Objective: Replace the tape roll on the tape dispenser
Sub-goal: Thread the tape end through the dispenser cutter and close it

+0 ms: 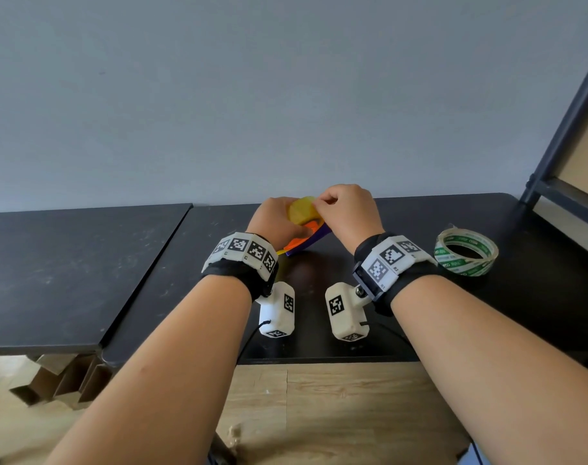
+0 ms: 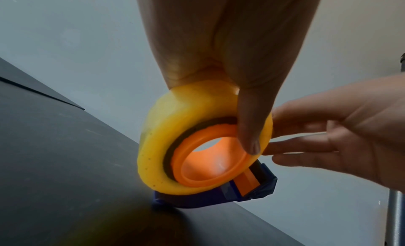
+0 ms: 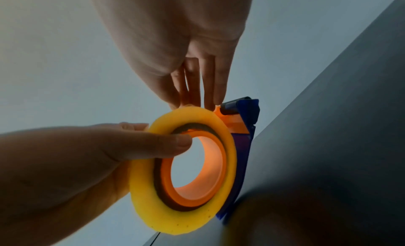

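A yellow tape roll (image 1: 302, 209) sits on the orange hub (image 2: 210, 163) of a blue tape dispenser (image 1: 306, 241) standing at the far middle of the black table (image 1: 521, 297). My left hand (image 1: 282, 216) grips this roll, with its thumb (image 2: 252, 128) laid across the roll's face (image 3: 181, 220) onto the hub. From above, my right hand (image 1: 319, 203) pinches the roll's top edge with its fingertips (image 3: 192, 97), close to the dispenser's front end (image 3: 245, 111). A second roll (image 1: 466, 252), white with green print, lies flat on the table to the right of my right wrist.
A second dark tabletop (image 1: 67, 263) adjoins on the left with a seam between them. A grey wall stands right behind the dispenser. A dark metal shelf frame (image 1: 561, 129) rises at the right edge. Wooden floor shows below the table's front edge.
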Available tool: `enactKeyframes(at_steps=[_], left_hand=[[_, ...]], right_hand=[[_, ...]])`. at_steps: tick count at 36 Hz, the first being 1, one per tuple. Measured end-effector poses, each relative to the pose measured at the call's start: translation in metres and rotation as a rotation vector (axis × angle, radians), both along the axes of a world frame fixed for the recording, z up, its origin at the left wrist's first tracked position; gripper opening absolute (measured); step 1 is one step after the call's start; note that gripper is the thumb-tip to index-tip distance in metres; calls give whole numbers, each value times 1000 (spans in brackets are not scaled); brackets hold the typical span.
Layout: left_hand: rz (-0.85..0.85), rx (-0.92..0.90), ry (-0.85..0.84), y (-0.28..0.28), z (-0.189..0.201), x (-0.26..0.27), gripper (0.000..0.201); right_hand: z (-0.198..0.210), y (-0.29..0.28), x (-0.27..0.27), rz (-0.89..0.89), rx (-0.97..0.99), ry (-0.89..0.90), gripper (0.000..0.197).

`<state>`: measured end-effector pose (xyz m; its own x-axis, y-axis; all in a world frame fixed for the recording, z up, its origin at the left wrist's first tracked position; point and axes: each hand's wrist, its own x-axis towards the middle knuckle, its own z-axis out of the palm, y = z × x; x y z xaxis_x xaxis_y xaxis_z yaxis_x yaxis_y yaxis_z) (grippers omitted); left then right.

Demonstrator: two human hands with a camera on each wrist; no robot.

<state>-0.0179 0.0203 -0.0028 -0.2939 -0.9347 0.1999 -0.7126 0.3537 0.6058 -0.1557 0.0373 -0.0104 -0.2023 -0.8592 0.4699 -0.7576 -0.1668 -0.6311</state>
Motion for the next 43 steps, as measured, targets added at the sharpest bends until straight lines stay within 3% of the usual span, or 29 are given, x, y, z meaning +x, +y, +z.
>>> enactKeyframes(at_steps=[10, 16, 21, 26, 34, 38, 43], left_hand=[[-39, 11, -42, 2, 1, -2, 19], [-48, 8, -51, 2, 1, -2, 34], [-44, 9, -37, 0, 1, 1, 34], [-45, -11, -70, 0, 1, -1, 29], [-57, 0, -58, 2, 1, 3, 38], [-68, 11, -41, 4, 0, 7, 50], [-40, 19, -24, 5, -4, 12, 56]], right_hand=[[-1, -1, 5, -96, 0, 176, 18], [-3, 0, -2, -64, 7, -5, 17], [-4, 5, -4, 12, -3, -120, 20], [-2, 3, -4, -20, 37, -97, 20], [2, 4, -2, -44, 113, -142, 22], [3, 5, -5, -102, 152, -274, 28], [0, 4, -4, -160, 183, -470, 22]])
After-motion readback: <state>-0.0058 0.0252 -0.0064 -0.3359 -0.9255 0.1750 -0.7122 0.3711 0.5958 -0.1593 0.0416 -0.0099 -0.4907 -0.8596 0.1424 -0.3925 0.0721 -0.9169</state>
